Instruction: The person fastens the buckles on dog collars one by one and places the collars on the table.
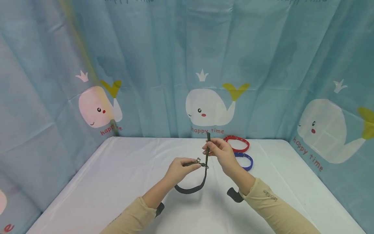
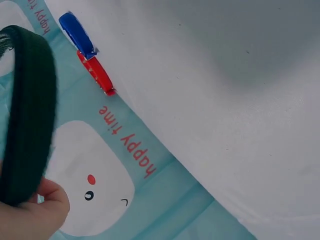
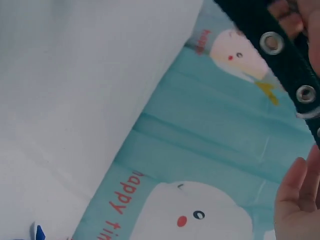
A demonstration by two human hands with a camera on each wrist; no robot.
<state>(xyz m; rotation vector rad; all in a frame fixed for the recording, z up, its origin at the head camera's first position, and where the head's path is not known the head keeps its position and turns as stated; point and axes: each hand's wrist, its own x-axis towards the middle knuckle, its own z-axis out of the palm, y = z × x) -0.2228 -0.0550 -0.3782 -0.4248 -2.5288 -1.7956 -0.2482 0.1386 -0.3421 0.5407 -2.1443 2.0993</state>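
A dark collar (image 1: 190,190) is held up above the white table, its strap hanging in a loop. My left hand (image 1: 179,170) pinches it near the metal buckle (image 1: 198,160). Upright through a small metal ring (image 1: 206,166) runs the strap's free end, which my right hand (image 1: 223,156) pinches between thumb and fingers. Metal-rimmed holes show along the strap (image 3: 288,68) in the right wrist view. The left wrist view shows the curved band (image 2: 30,115) close up, with fingers at its lower end.
On the table (image 1: 131,152), a red collar (image 1: 244,148) and a blue collar (image 1: 248,166) lie at the back right, behind my right hand. A blue curtain (image 1: 163,110) printed with whales stands along the table's back and sides. Black pieces (image 1: 234,195) show under my wrists.
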